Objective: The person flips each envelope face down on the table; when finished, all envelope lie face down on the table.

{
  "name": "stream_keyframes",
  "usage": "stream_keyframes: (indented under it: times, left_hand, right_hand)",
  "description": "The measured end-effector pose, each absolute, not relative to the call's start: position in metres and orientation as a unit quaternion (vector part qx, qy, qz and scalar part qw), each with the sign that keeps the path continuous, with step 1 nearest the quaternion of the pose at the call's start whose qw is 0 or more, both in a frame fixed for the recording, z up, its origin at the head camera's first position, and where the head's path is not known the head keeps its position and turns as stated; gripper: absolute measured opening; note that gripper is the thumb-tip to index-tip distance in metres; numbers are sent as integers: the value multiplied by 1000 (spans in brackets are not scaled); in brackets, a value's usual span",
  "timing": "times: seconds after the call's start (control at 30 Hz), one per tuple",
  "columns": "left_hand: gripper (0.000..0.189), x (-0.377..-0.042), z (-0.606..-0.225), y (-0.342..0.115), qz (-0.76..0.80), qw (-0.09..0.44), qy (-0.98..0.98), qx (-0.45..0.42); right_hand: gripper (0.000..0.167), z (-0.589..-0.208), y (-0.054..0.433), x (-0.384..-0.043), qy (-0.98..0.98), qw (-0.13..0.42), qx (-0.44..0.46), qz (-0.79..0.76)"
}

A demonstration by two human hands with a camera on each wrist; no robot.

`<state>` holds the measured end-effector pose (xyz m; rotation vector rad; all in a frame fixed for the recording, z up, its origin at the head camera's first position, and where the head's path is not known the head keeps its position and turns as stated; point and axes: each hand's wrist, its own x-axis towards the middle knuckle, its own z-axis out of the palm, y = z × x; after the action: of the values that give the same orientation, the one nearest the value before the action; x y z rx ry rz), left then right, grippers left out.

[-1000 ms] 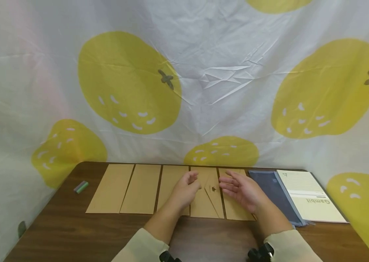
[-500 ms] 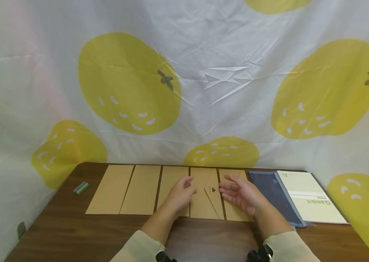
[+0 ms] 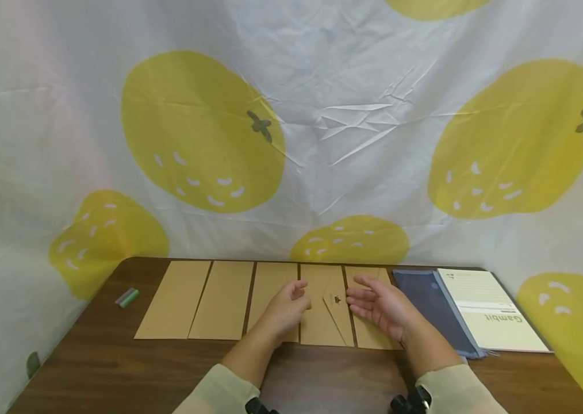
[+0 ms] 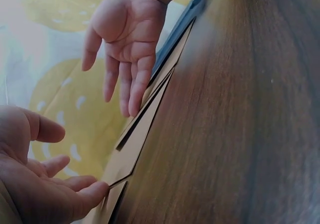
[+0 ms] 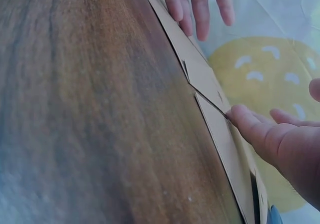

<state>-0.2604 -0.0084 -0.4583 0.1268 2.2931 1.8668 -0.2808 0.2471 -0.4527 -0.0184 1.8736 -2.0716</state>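
Several brown paper envelopes lie side by side in a row in the head view. One envelope (image 3: 317,328), fourth from the left, shows a pointed flap and a small dark crown mark. To its left, my left hand (image 3: 283,310) is over the third envelope (image 3: 272,273), palm turned inward and fingers loosely bent. My right hand (image 3: 382,305) is over the rightmost envelope (image 3: 369,336), its fingers loosely extended toward the left hand. Neither hand holds anything. In the wrist views the fingertips are close to the envelopes; whether they touch cannot be told.
A dark blue fabric pouch (image 3: 433,310) lies right of the envelopes, beside a cream notebook (image 3: 498,333) printed "Gambit". Two small sticks, one green (image 3: 129,298) and one greyish, lie at the left of the brown wooden table (image 3: 115,368). A lemon-print curtain (image 3: 353,172) hangs behind.
My left hand has shifted slightly left and toward me, and its fingers have bent a little more. The right hand moved slightly, then stayed nearly still. The envelopes have not moved.
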Motion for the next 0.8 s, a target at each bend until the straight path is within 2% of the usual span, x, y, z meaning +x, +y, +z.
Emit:
stream_keyframes:
  times: [0.47, 0.8]
  left_hand:
    - [66, -250, -451, 0, 595, 133, 788, 82]
    - [68, -246, -456, 3, 612, 124, 772, 116]
  right_hand:
    - [66, -450, 255, -281, 668, 146, -25, -729]
    - [68, -452, 248, -281, 688, 144, -42, -710]
